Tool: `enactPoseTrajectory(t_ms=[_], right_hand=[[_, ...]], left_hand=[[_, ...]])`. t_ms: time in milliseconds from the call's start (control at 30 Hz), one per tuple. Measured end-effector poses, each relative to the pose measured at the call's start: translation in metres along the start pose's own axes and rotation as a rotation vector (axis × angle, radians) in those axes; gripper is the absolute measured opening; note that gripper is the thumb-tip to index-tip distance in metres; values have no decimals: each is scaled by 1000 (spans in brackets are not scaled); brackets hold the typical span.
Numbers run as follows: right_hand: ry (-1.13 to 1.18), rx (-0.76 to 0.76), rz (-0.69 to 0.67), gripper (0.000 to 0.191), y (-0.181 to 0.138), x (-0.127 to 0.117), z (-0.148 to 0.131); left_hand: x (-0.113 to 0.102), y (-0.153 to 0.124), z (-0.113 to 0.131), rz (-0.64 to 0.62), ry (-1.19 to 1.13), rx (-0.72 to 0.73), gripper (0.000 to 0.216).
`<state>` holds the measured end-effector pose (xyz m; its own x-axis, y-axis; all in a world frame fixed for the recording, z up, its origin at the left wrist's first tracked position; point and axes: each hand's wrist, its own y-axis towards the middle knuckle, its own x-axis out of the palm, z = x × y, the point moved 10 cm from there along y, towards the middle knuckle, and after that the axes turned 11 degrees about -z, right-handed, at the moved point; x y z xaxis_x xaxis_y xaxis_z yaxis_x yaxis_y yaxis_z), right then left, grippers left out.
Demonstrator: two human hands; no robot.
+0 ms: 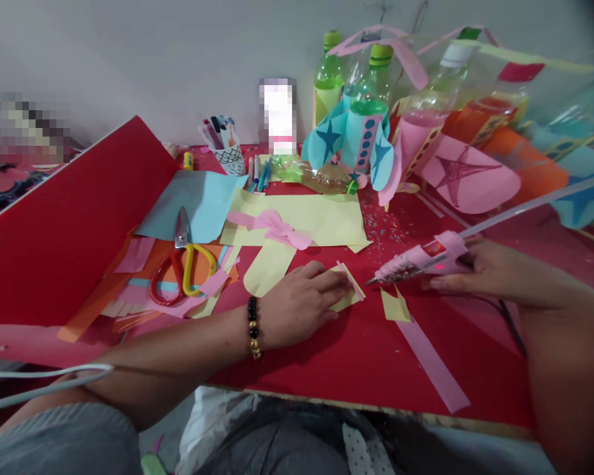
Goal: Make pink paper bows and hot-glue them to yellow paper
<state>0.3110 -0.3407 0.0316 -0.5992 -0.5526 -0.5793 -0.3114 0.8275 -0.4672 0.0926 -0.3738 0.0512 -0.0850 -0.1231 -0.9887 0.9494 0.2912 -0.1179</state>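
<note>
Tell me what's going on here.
A person's left hand presses a small yellow paper piece with a pink paper strip on a red tabletop. The right hand holds a pink hot glue gun, nozzle toward the paper. Scissors lie left; paper-decorated plastic bottles stand behind.

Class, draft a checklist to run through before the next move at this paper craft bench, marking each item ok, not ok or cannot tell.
1. Pink hot glue gun held in the right hand: ok.
2. Glue stick seated in the gun's rear: ok.
3. Nozzle apart from the left hand: ok.
4. Yellow paper scrap pinned under the left hand: ok.
5. Glue at the nozzle tip: cannot tell.
</note>
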Motion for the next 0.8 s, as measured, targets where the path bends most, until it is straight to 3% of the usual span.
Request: enactPoseTrajectory(t_ms=[133, 267, 367, 533, 800], right_hand=[[6, 94, 41, 43, 0, -8, 15], [187, 139, 90, 41, 0, -13, 26], [217, 86, 133, 41, 0, -19, 25], [229, 18, 91, 37, 5, -15, 13], [462, 94, 354, 27, 9, -19, 9]], left_hand=[[2, 1, 0, -7, 19, -2, 39], [2, 0, 0, 2, 31, -4, 40], [1, -1, 1, 1, 27, 1, 39], [1, -1, 0, 8, 10, -6, 39], [0, 0, 1, 14, 12, 10, 38]])
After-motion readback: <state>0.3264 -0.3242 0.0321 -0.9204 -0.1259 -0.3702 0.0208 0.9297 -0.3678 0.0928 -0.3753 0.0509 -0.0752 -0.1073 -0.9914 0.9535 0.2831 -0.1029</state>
